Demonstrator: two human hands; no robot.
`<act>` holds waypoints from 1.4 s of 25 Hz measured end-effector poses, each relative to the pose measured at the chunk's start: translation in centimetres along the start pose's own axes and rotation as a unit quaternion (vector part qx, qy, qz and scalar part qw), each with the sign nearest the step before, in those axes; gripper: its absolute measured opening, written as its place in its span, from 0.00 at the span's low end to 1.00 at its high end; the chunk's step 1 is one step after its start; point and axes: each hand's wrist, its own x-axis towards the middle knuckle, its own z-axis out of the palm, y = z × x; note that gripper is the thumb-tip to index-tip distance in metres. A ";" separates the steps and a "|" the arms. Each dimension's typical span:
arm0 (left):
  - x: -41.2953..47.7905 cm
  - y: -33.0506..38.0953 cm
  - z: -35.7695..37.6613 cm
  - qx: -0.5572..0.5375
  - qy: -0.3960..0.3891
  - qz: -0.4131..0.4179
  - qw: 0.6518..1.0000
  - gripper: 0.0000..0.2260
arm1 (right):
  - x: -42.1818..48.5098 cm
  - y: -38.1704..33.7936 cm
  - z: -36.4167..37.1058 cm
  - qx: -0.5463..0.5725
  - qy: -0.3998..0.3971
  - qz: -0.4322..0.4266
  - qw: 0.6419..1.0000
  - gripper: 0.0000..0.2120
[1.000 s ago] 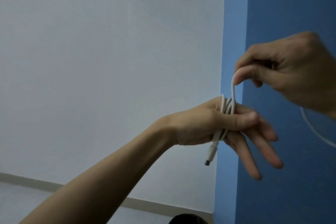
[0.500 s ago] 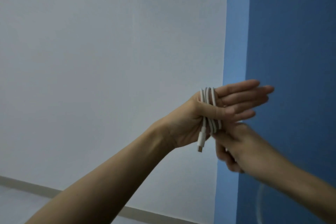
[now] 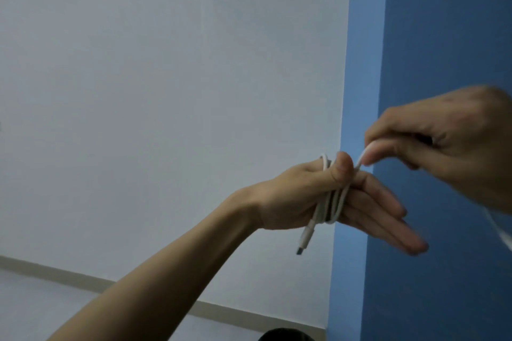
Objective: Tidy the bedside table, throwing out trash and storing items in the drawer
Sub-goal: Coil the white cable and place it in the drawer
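**White cable (image 3: 335,202) wound round the left hand (image 3: 291,196), one strand held by the right hand (image 3: 448,147).**
Nearest, the right hand's fingers (image 3: 388,147) pinch a strand just above the left hand. The left hand's fingers (image 3: 382,219) lie straight, with the coils wrapped round the palm and the thumb across them. The connector (image 3: 304,238) hangs below. Behind them are a white wall (image 3: 166,91) and a blue wall (image 3: 443,36).

The right hand (image 3: 454,144) rises from under the left hand (image 3: 299,196) to above it, pulling the cable (image 3: 336,202) up.
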 end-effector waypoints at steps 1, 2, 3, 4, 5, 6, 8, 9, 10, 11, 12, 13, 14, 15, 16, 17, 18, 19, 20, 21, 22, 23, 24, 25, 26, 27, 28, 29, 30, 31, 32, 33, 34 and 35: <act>0.1 0.3 0.6 -0.014 -0.018 0.008 1.000 0.24 | 0.3 0.5 0.3 0.023 0.002 -0.003 1.000 0.09; 0.2 0.4 1.0 -0.024 -0.019 0.013 0.999 0.18 | 0.6 1.0 0.7 0.055 0.012 0.003 0.998 0.07; 0.4 0.7 1.4 -0.037 -0.013 0.019 0.999 0.13 | 0.8 1.3 1.0 0.099 0.022 0.015 0.995 0.07; 0.4 0.8 1.7 -0.048 0.005 0.023 0.999 0.12 | 0.9 1.5 1.4 0.153 0.027 0.033 0.987 0.07; 0.5 1.0 1.9 -0.063 0.014 0.030 0.997 0.14 | 0.8 1.6 2.0 0.212 0.042 0.051 0.975 0.08; 0.6 1.2 2.0 -0.078 0.024 0.040 0.996 0.16 | 0.7 1.6 2.6 0.292 0.045 0.086 0.952 0.08; 1.0 1.6 1.9 -0.103 0.058 0.067 0.991 0.21 | 0.3 1.4 4.2 0.441 0.024 0.169 0.881 0.11; 1.2 1.7 1.7 -0.102 0.069 0.085 0.989 0.24 | 0.0 1.0 5.2 0.451 0.011 0.193 0.871 0.14; 1.3 1.8 1.5 -0.091 0.076 0.100 0.988 0.26 | -0.5 0.4 6.2 0.437 -0.010 0.217 0.873 0.17; 1.3 1.9 1.2 -0.078 0.086 0.109 0.987 0.27 | -1.1 -0.3 7.1 0.428 -0.031 0.247 0.869 0.19; 1.3 2.0 0.9 -0.064 0.115 0.109 0.985 0.26 | -1.7 -1.0 7.6 0.427 -0.067 0.269 0.861 0.20; 1.1 1.9 0.5 -0.051 0.149 0.105 0.982 0.25 | -2.3 -1.8 7.7 0.427 -0.111 0.277 0.854 0.19; 1.0 1.7 0.1 -0.037 0.188 0.101 0.976 0.25 | -2.7 -2.4 7.5 0.425 -0.161 0.276 0.847 0.16; 0.8 1.4 -0.3 -0.020 0.224 0.097 0.970 0.24 | -3.1 -2.9 7.1 0.413 -0.211 0.276 0.842 0.13; 0.7 1.1 -0.5 0.017 0.252 0.089 0.963 0.22 | -3.4 -3.3 6.7 0.385 -0.261 0.272 0.842 0.11; 0.6 0.7 -0.6 0.075 0.272 0.073 0.957 0.20 | -3.6 -3.6 6.0 0.328 -0.301 0.257 0.858 0.10; 0.4 0.2 -0.6 0.141 0.282 0.050 0.948 0.18 | -3.6 -3.8 5.4 0.230 -0.335 0.222 0.886 0.11; 0.3 -0.3 -0.6 0.186 0.270 0.030 0.944 0.16 | -3.7 -3.9 4.7 0.108 -0.337 0.155 0.922 0.13; 0.2 -0.8 -0.4 0.211 0.249 0.018 0.945 0.14 | -3.2 -3.8 3.9 0.001 -0.311 0.095 0.946 0.15; 0.3 -1.0 0.0 0.221 0.223 0.014 0.949 0.15 | -2.8 -3.2 3.0 -0.077 -0.250 0.009 0.965 0.14; 0.3 -1.1 0.5 0.205 0.195 0.016 0.959 0.18 | -2.6 -2.2 2.1 -0.122 -0.180 -0.057 0.974 0.13; 0.3 -1.1 1.1 0.162 0.165 0.021 0.973 0.20 | -2.5 -1.1 1.4 -0.133 -0.107 -0.099 0.980 0.12; 0.4 -1.0 1.7 0.111 0.143 0.030 0.983 0.20 | -2.3 0.0 0.9 -0.131 -0.059 -0.116 0.983 0.13; 0.5 -0.7 2.2 0.069 0.134 0.035 0.988 0.17 | -1.9 1.1 0.8 -0.122 -0.037 -0.112 0.985 0.15; 0.8 -0.4 2.5 0.045 0.144 0.033 0.988 0.17 | -1.8 1.8 0.9 -0.100 -0.025 -0.099 0.990 0.17; 1.0 -0.1 2.6 0.030 0.155 0.025 0.987 0.18 | -1.5 2.0 0.8 -0.076 -0.018 -0.085 0.993 0.19; 1.1 0.1 2.6 0.023 0.155 0.015 0.988 0.19 | -1.3 2.3 1.0 -0.057 -0.016 -0.083 0.995 0.20; 1.1 0.3 2.7 0.016 0.146 0.009 0.989 0.19 | -1.2 2.4 1.1 -0.041 -0.020 -0.092 0.995 0.21; 1.2 0.3 2.7 0.009 0.129 0.004 0.992 0.19 | -1.2 2.4 1.3 -0.018 -0.032 -0.102 0.994 0.21; 1.2 0.5 2.8 0.002 0.102 0.000 0.995 0.17 | -1.4 2.5 1.3 0.028 -0.069 -0.099 0.992 0.22; 1.2 0.6 3.0 -0.006 0.070 -0.003 0.998 0.15 | -1.5 2.4 1.0 0.090 -0.123 -0.091 0.984 0.24; 1.3 0.7 3.2 -0.012 0.037 -0.001 0.999 0.14 | -1.6 2.3 0.9 0.176 -0.174 -0.071 0.966 0.25; 1.3 0.9 3.4 -0.020 0.008 0.004 1.000 0.14 | -1.8 2.1 0.7 0.263 -0.214 -0.037 0.940 0.25; 1.4 1.2 3.5 -0.030 -0.017 0.009 0.999 0.13 | -2.0 2.0 0.7 0.323 -0.221 -0.024 0.920 0.25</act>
